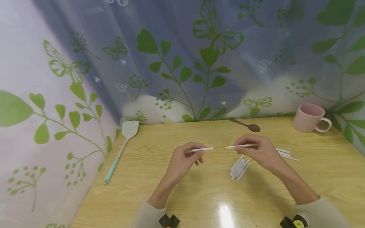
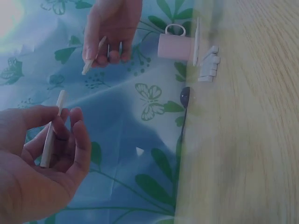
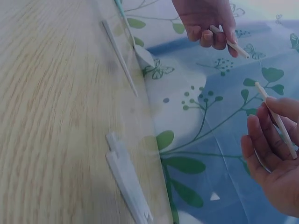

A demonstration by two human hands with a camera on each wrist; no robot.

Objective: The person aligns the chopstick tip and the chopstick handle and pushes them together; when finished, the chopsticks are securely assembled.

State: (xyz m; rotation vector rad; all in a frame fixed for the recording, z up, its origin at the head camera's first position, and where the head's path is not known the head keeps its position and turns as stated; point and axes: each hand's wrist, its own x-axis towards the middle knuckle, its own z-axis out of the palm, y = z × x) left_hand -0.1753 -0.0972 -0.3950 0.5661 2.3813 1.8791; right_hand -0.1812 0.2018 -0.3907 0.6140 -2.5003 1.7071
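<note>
Along the bottom edge of the head view, pale sleeves (image 1: 148,218) with small black wrist devices (image 1: 164,220), over a glossy wood-grain desk (image 1: 205,196). Just above, mostly hidden by the left wrist, a lone slim white stick (image 3: 120,60), plainer in the upper left of the right wrist view; easily nudged by a lowered forearm. Right of centre, a loose stack of short white sticks (image 1: 239,168); liable to scatter over the slick surface at one careless brush.

Around the frame's centre, both hands above the desk: in the left hand (image 1: 185,158), a straight pale stick (image 1: 204,148) pinched between thumb and fingers; in the right hand (image 1: 261,152), a thin white rod (image 1: 231,146) pinched likewise. Tips facing, not touching. Chief risk here: could twist, slide or drop from so light a hold, or knock askew if brought together with unsteady aim. Beyond the right wrist, a partly hidden cluster of white sticks (image 1: 283,154); could be swept aside by a sideways arm.

Farther up, a pale-headed spatula with mint-green handle (image 1: 130,129) at left, a dark brown spoon (image 1: 253,128), and a smooth pink mug (image 1: 305,118) at right; little danger, barring a wide reach. Behind, a blue-and-white leaf-print curtain (image 1: 182,31).
</note>
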